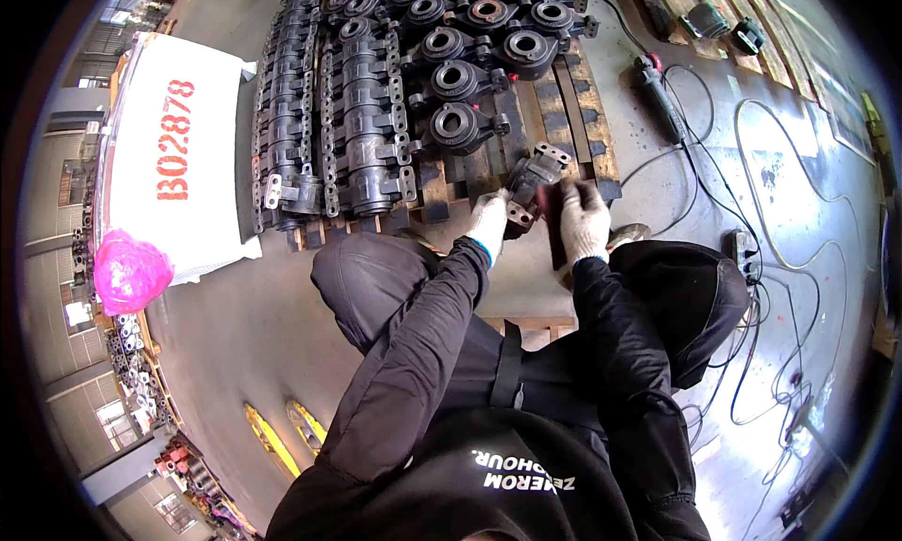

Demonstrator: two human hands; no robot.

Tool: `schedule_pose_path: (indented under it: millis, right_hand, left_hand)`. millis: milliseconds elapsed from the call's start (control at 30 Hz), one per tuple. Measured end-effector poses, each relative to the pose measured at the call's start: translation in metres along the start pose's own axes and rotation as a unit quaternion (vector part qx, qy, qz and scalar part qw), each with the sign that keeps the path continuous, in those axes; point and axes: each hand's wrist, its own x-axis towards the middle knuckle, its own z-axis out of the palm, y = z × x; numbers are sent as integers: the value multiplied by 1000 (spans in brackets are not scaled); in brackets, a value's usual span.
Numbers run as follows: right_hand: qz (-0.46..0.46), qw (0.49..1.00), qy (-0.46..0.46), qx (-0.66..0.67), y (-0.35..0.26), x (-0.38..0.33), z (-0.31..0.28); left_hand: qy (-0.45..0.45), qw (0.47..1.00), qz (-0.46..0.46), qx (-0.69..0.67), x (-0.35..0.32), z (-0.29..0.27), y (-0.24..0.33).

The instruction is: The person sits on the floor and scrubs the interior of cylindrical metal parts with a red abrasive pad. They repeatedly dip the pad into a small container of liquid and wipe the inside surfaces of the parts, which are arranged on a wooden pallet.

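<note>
Metal part slantwise at the pallet's near edge, within easy reach. My left hand: fingers closed on its near end, presumably steadying it. My right hand: fingers clamped on a dark reddish strip; whether strip meets metal, can't tell.

We see a white bag, a pink bundle at its near-left corner. Nearer us than that bag lie yellow forks; well to its right we spot a grinder and a socket block.
</note>
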Motion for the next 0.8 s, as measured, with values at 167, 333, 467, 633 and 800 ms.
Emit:
schedule_pose_path:
  millis: [167, 333, 467, 633, 800]
  right_hand:
    - [-28, 999, 26, -38, -7, 5, -4]
    - [-191, 943, -25, -272, 0, -23, 24]
    - [-271, 903, -4, -333, 20, -18, 17]
    - [-160, 921, -66, -350, 28, -20, 24]
    - [-73, 954, -156, -244, 7, -14, 11]
  left_hand:
    - [33, 998, -13, 59, -14, 16, 9]
    - [41, 998, 42, -1, -1, -7, -14]
    - [55, 980, 109, 155, -10, 12, -9]
    - [10, 996, 44, -79, 16, -7, -25]
    - [74, 996, -13, 39, -2, 2, 0]
